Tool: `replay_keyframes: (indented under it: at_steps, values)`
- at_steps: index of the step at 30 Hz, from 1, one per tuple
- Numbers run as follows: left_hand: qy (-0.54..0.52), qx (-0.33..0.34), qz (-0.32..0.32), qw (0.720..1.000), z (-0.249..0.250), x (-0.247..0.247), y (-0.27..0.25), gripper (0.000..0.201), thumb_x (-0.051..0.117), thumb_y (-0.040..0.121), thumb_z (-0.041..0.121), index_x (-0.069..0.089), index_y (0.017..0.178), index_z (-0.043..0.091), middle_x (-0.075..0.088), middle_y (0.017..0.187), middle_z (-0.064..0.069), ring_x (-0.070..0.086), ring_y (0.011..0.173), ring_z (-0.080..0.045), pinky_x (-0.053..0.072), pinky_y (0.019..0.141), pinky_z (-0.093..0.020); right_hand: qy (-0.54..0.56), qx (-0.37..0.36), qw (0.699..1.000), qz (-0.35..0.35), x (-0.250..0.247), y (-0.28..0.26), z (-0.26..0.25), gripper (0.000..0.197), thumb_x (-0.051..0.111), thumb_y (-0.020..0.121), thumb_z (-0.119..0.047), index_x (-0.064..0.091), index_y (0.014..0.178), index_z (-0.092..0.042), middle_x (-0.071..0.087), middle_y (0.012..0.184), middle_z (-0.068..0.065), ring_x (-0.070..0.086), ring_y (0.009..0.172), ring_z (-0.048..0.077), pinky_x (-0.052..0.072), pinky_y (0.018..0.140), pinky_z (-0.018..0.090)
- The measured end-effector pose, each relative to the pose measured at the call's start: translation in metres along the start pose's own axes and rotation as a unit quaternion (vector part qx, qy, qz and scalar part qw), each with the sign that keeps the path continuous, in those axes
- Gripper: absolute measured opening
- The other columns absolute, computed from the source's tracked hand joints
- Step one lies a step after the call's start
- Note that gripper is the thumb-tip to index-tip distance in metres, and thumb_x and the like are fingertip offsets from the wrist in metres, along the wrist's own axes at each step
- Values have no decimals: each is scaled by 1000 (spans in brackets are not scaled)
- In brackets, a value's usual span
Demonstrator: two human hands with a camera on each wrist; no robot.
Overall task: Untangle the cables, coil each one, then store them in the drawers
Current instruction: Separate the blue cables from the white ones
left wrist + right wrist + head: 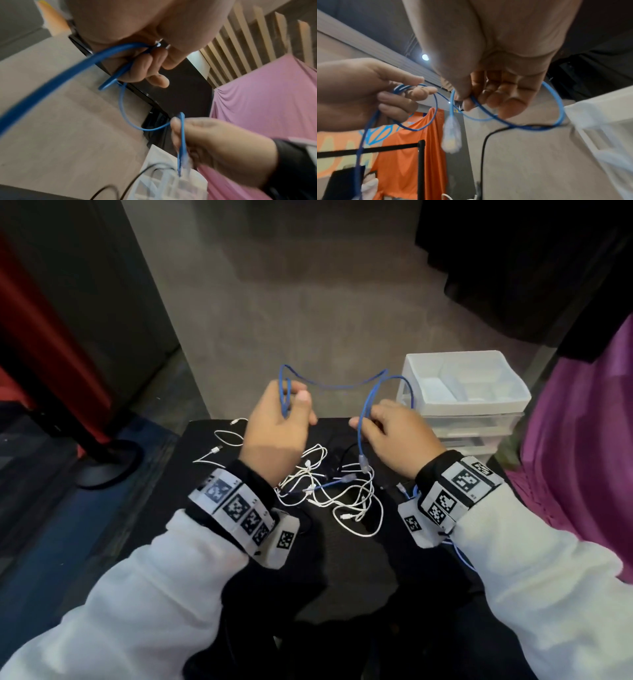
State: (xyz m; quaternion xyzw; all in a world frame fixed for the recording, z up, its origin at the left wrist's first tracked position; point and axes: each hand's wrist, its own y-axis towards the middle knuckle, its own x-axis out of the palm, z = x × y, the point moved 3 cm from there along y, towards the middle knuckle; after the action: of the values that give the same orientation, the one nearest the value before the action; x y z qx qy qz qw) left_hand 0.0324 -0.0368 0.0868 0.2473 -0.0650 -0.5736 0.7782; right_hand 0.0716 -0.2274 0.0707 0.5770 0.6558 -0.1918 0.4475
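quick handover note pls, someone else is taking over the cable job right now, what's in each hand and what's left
Left hand: grips folded loops of the blue cable.
Right hand: pinches the same cable near its clear plug; a slack span hangs between the hands, above the table.
White cables: tangled on the table with a black cable.
Drawers: at the right; top tray open, contents unclear.
Done: blue cable partly coiled; part of it is still in the pile.
Left: finish coiling it, untangle and coil the others, store all.
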Motion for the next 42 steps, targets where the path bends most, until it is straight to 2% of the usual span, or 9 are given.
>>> replay_keyframes:
  at_steps: [4,10,17,21,25,28,34,39,42]
  values:
    - [-70,-35,-71,994,-1,31,-22,24,63,92,33,55,108,18,67,77,-7,56,63,-20,46,64,-32,16,-20,999,-48,4,-5,-15,38,43,108,-32,43,70,-30,62,75,-2,58,79,24,37,68,35]
    - [-29,-144,-18,989,-22,38,-11,23,72,93,33,59,84,16,58,63,6,50,52,-5,45,61,-25,-30,-100,993,-57,15,-14,-22,26,42,108,-29,64,102,-14,71,92,10,64,87,33,45,71,40]
    - [41,-81,-13,996,-31,27,-7,13,70,92,24,61,85,21,55,62,8,48,52,-9,44,58,-25,20,-106,994,-10,25,-14,-15,31,43,109,-34,52,85,-16,60,77,0,55,75,25,45,70,43]
    - [-77,-177,-39,980,-24,27,-9,41,48,107,34,69,79,12,61,59,1,44,41,-6,37,48,-23,35,-119,992,-11,28,-11,-17,24,45,108,-34,58,91,-24,63,81,-3,59,80,22,44,70,39]
    - [-127,-184,-74,972,-12,31,-8,29,51,106,28,66,92,8,54,49,11,34,33,-1,25,37,-15,8,-128,991,-29,31,-10,-16,33,43,108,-40,61,95,-16,68,86,2,62,83,25,47,73,41]
    - [-185,-195,9,963,-15,12,16,27,46,108,24,55,84,16,66,70,4,32,35,-1,26,36,-16,18,-102,993,-58,32,-14,-7,39,44,108,-40,54,81,-14,59,70,-1,55,69,18,40,65,39]
    - [-248,-122,210,938,-3,-63,76,32,33,111,27,46,83,19,53,59,8,30,41,-7,24,40,-21,47,-21,993,-102,43,-27,37,40,45,109,-39,50,75,-18,53,65,-2,53,66,14,42,67,37]
    - [-218,-95,213,948,-4,-86,80,30,32,111,29,47,87,19,49,60,9,34,45,-6,29,44,-22,68,42,992,-102,60,-25,64,40,44,109,-37,51,74,-20,57,67,-4,54,65,11,40,66,34]
    - [-212,-120,166,956,-16,-81,67,33,31,112,32,50,88,19,44,55,10,42,48,-6,46,53,-24,90,45,991,-88,65,-23,63,38,44,109,-36,56,76,-22,59,67,-7,55,66,5,39,70,32]
